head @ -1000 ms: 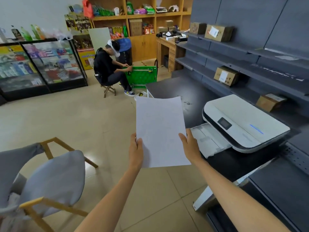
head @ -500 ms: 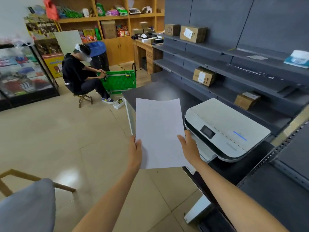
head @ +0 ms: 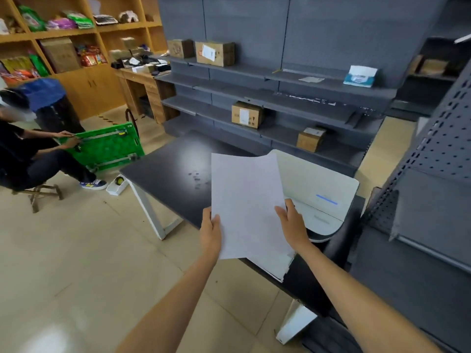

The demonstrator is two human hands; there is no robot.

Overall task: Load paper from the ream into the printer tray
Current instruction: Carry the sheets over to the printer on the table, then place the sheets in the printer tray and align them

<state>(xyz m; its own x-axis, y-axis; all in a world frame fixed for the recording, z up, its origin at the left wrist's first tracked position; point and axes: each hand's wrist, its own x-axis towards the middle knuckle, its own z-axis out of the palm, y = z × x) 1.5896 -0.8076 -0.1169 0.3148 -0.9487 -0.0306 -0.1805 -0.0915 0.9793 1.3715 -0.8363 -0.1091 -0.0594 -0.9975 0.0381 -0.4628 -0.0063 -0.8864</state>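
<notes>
White paper (head: 247, 200), flat and upright, in both hands' closed grip: left hand (head: 210, 231), right hand (head: 293, 222).

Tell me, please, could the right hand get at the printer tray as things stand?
Probably not straight away: the right hand and left hand both grip the paper, which covers most of the tray. The tray lies just below the hands, so lowering the paper should get it there.
</notes>
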